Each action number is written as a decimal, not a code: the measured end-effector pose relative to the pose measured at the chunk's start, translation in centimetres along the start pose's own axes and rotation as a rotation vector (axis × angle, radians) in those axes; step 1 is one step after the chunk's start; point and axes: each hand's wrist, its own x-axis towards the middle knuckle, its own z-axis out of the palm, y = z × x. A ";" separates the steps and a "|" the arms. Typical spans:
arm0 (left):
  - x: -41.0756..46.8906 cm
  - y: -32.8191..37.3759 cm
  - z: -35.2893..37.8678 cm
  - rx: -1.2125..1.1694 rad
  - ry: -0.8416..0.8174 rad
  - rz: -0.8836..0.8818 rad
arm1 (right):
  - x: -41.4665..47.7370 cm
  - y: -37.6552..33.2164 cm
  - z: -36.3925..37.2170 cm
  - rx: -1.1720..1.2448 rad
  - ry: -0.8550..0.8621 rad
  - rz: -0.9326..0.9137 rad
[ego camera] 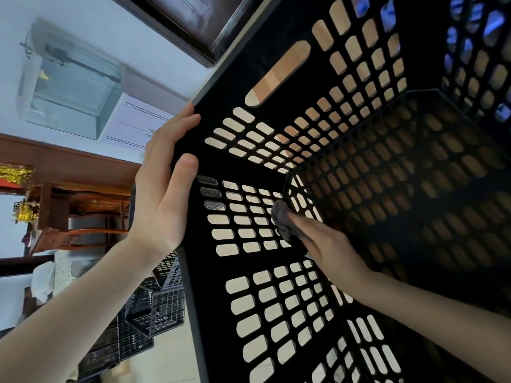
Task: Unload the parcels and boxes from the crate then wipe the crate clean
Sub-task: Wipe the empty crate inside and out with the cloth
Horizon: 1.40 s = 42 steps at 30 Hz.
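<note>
A large black plastic crate (pixel 326 111) with slotted walls fills the right of the view, and I look straight into its open mouth. Nothing lies inside it. My left hand (pixel 163 186) grips the crate's rim at its near left corner, thumb inside and fingers outside. My right hand (pixel 323 241) is inside the crate, pressing a small grey cloth (pixel 283 219) against the left inner wall close to the bottom corner.
The view is tilted sideways. Several dark wire cages (pixel 143 313) stand on the pale floor left of the crate. Wooden furniture (pixel 83 211) and a glass tank (pixel 72 84) on a white cabinet lie farther left. A dark wooden door frame (pixel 193 31) is at the top.
</note>
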 end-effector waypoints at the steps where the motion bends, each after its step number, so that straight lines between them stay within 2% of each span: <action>1: 0.0 0.0 0.0 0.002 -0.001 -0.001 | 0.0 -0.1 0.2 0.008 0.019 0.004; 5: 0.0 0.1 0.0 0.004 -0.005 -0.014 | 0.0 -3.8 0.7 0.184 0.084 -0.027; 9: 0.0 0.0 0.0 0.009 -0.010 -0.011 | -1.1 -8.5 0.9 0.332 0.081 -0.208; 12: 0.0 0.0 0.0 0.002 -0.010 -0.003 | -1.6 -10.1 1.5 0.295 0.066 -0.413; 14: 0.0 -0.1 0.0 -0.005 -0.012 -0.009 | -1.4 -8.8 1.6 0.193 0.060 -0.473; 16: 0.0 -0.2 0.0 -0.010 -0.015 -0.012 | -1.4 -5.8 1.4 0.066 0.043 -0.431; 20: 0.1 -0.2 0.0 -0.016 -0.015 -0.010 | -2.3 -0.1 0.0 -0.066 -0.011 -0.178; 24: 0.1 0.0 0.0 -0.022 -0.015 -0.019 | -2.4 -0.6 0.1 0.027 0.007 -0.061; 26: 0.1 0.1 0.0 -0.018 -0.014 -0.019 | -2.5 -3.0 0.7 0.136 0.032 -0.078; 28: 0.1 0.1 0.1 -0.013 -0.014 -0.017 | -2.8 -5.6 1.0 0.195 0.064 -0.173; 32: 0.1 0.3 0.0 -0.004 -0.017 -0.021 | -3.6 -8.1 1.3 0.208 0.068 -0.433; 35: 0.0 0.3 0.0 -0.008 -0.013 -0.034 | -3.7 -7.1 1.7 0.131 0.059 -0.558; 38: 0.0 0.4 0.0 -0.013 -0.010 -0.052 | -3.5 -3.5 1.7 -0.015 0.040 -0.514; 42: 0.1 0.5 0.0 -0.022 -0.019 -0.041 | -3.8 0.8 0.3 -0.103 0.001 -0.266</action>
